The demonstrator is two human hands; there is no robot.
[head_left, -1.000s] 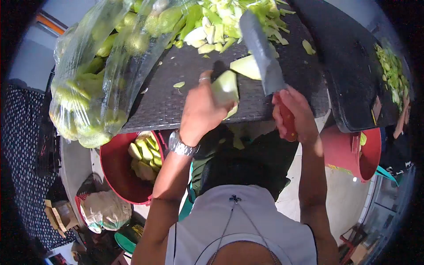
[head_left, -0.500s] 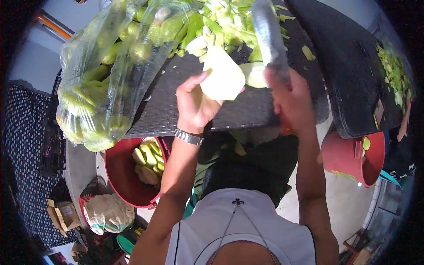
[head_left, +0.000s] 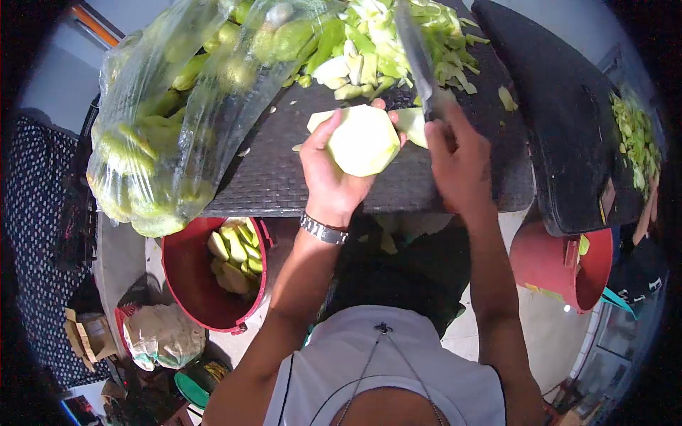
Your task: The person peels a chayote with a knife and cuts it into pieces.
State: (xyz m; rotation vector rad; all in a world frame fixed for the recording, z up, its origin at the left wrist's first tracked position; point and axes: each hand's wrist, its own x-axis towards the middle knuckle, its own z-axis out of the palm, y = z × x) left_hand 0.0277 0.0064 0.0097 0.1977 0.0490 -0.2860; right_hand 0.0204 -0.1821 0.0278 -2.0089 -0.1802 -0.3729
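My left hand (head_left: 337,167) holds a peeled pale green vegetable piece (head_left: 363,140) from below, its flat face turned up, above the dark woven tabletop (head_left: 270,181). My right hand (head_left: 460,153) is closed around the handle of a large knife (head_left: 418,53), whose blade points away from me. Another pale piece (head_left: 412,126) lies on the tabletop between my hands, partly hidden by my fingers and the knife. Beyond them is a heap of green peelings (head_left: 440,35).
At the left, a clear plastic bag (head_left: 153,142) of green vegetables hangs over the table edge. Below stands a red bucket (head_left: 213,312) with cut pieces. A second red bucket (head_left: 543,255) is at the right, under a black surface (head_left: 561,121) bearing more peelings (head_left: 632,131).
My left hand has lifted the piece off the tabletop and turned its pale face upward. The knife has swung to the right and back left, still in my right hand.
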